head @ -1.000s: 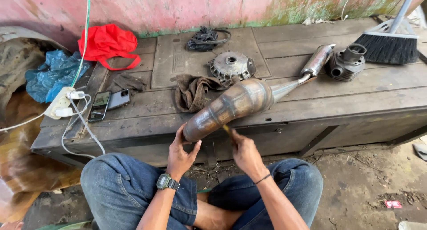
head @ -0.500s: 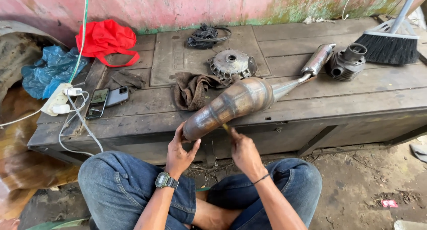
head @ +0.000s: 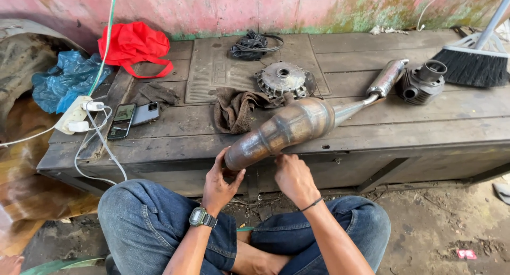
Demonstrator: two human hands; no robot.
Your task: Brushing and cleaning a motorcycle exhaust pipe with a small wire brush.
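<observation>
Weathered wooden platform (head: 372, 131) runs across in front of me, w/ a stained pink and green wall (head: 223, 9) behind it at 12 o'clock. My left hand (head: 220, 182) cups the wide open mouth of the rusty exhaust pipe (head: 289, 129), fingers curled under the rim & thumb up the side, so it's closed around that end. My right hand (head: 295, 179) sits just under the pipe's belly at the platform edge; fingertips are tucked out of sight, so I can't tell if it's pinching anything or just touching. Pipe lies on the platform, mouth overhanging the front edge toward my knees; long axis runs from about 7 o'clock up to 2 o'clock, fat middle tapering to a thin tube that ends in a small silver silencer (head: 387, 78). Just past that, a finned engine cylinder (head: 422, 83), then a black broom head (head: 473, 65), handle cut off by the frame at top right. Behind the pipe: brown rag (head: 234, 110), round metal hub (head: 281, 79), partly hidden by the pipe's bulge. At 12, a tangled black strap bundle (head: 254, 44), hard to make out. At 10-11, red bag (head: 135, 46), blue plastic bag (head: 66, 81), white power strip (head: 74, 115) w/ cables, 2 phones (head: 133, 118). No readable labels from here.
</observation>
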